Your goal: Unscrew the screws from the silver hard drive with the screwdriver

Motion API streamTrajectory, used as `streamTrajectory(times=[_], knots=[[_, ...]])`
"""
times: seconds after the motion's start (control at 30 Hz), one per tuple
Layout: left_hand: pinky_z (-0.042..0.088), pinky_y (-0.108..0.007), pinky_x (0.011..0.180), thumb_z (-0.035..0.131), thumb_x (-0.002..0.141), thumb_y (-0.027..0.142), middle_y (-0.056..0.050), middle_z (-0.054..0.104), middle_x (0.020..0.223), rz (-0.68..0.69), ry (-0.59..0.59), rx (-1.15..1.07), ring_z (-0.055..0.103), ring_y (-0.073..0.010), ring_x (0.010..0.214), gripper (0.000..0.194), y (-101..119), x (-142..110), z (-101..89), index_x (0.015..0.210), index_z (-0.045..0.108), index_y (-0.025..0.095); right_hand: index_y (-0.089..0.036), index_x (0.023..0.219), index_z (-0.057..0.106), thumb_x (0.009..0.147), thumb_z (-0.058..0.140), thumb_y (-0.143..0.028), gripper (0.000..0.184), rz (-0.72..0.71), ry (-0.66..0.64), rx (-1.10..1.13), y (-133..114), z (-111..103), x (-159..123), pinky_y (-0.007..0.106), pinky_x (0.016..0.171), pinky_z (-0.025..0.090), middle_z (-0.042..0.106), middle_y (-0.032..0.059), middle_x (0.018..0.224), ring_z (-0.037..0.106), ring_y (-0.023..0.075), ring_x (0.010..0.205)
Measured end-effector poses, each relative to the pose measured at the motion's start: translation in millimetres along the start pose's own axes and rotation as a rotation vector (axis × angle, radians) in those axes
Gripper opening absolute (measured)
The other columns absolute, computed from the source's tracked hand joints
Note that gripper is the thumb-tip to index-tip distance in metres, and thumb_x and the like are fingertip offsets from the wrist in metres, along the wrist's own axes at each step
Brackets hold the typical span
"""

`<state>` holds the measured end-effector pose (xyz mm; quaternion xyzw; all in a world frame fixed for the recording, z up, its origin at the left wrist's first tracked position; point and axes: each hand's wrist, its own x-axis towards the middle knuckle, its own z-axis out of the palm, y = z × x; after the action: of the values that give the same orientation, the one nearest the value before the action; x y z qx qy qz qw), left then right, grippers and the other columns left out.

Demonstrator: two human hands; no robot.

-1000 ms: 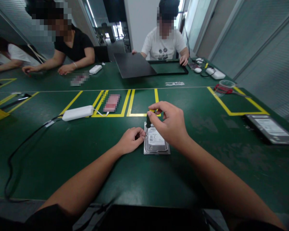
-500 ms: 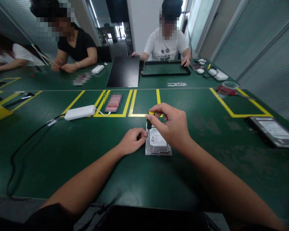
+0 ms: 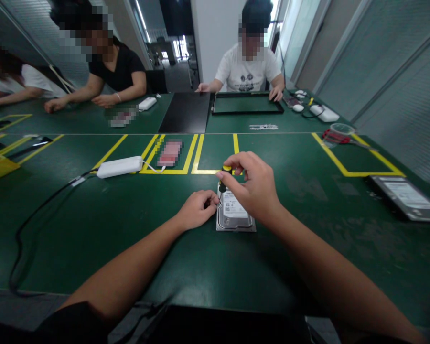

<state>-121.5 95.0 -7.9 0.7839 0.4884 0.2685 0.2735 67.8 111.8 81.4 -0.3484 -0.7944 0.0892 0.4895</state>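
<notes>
the green table (image 3: 136, 258) spans the view, with yellow tape outlines (image 3: 374, 174) on its top. beyond it, a person in a white shirt (image 3: 249, 71) has one hand at a black frame (image 3: 247, 112) and the other near a dark flat panel (image 3: 186, 112), which lies just beside the frame. a person in a black top (image 3: 118, 64) rests both forearms on the table to the left. at the far right lies a dark box with a white label (image 3: 406, 198). the right hand (image 3: 254, 184) pinches the screwdriver between thumb and fingertips, above the hard drive. the left hand (image 3: 198, 210) rests at the drive's left edge, its fingers curled toward the thumb; whether their tips pinch the shaft cannot be told. the hard drive (image 3: 235, 222) lies flat on the table, label up, between the hands. a white power strip (image 3: 119, 167) lies to the left. the screwdriver (image 3: 222, 187) stands slightly tilted, its thin shaft pointing down at the drive's left side.
</notes>
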Motion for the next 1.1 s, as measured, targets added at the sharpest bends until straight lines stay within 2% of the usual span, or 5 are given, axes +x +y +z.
streamTrajectory(times=[0.3, 0.57, 0.73, 0.97, 1.1], knots=[[0.039, -0.027, 0.067, 0.053, 0.077, 0.015, 0.002, 0.058, 0.071, -0.004, 0.007, 0.004, 0.053, -0.0144, 0.068, 0.007, 1.0, 0.2, 0.1, 0.079, 0.059, 0.017, -0.018, 0.098, 0.064, 0.084, 0.059, -0.018, 0.015, 0.007, -0.005, 0.023, 1.9, 1.5, -1.7, 0.028, 0.068, 0.041, 0.068, 0.0008, 0.090, 0.058, 0.0136, 0.078], [0.039, -0.027, 0.068, 0.052, 0.078, 0.015, 0.002, 0.059, 0.072, 0.018, 0.016, -0.001, 0.052, -0.0144, 0.070, 0.006, -0.6, -0.1, 0.8, 0.080, 0.057, 0.017, -0.018, 0.094, 0.062, 0.086, 0.064, -0.030, 0.014, -0.052, -0.006, 0.014, 1.5, 2.2, 0.1, 0.028, 0.069, 0.042, 0.063, 0.0020, 0.090, 0.055, 0.0149, 0.081], [0.038, -0.026, 0.067, 0.052, 0.078, 0.014, 0.002, 0.058, 0.071, 0.007, 0.020, 0.005, 0.052, -0.0140, 0.069, 0.006, -0.3, -0.2, 0.9, 0.079, 0.057, 0.017, -0.019, 0.093, 0.062, 0.087, 0.061, -0.024, 0.008, -0.041, -0.006, 0.028, 4.3, 3.7, -0.3, 0.028, 0.069, 0.041, 0.063, 0.0005, 0.086, 0.056, 0.0139, 0.079], [0.037, -0.026, 0.067, 0.053, 0.077, 0.014, 0.002, 0.057, 0.070, 0.004, 0.025, 0.030, 0.051, -0.0140, 0.068, 0.006, 0.7, 0.4, 0.5, 0.077, 0.057, 0.017, -0.018, 0.103, 0.064, 0.086, 0.057, -0.016, 0.019, -0.018, -0.016, 0.058, 3.8, 5.2, -2.5, 0.029, 0.069, 0.043, 0.069, 0.0010, 0.096, 0.061, 0.0138, 0.082], [0.038, -0.027, 0.067, 0.053, 0.078, 0.015, 0.002, 0.057, 0.070, 0.017, 0.033, 0.032, 0.051, -0.0140, 0.068, 0.005, 0.1, 0.3, 1.0, 0.077, 0.057, 0.017, -0.018, 0.101, 0.064, 0.087, 0.060, -0.022, 0.015, -0.038, -0.010, 0.060, 2.1, 5.6, -1.8, 0.029, 0.070, 0.044, 0.067, 0.0028, 0.097, 0.059, 0.0147, 0.085]])
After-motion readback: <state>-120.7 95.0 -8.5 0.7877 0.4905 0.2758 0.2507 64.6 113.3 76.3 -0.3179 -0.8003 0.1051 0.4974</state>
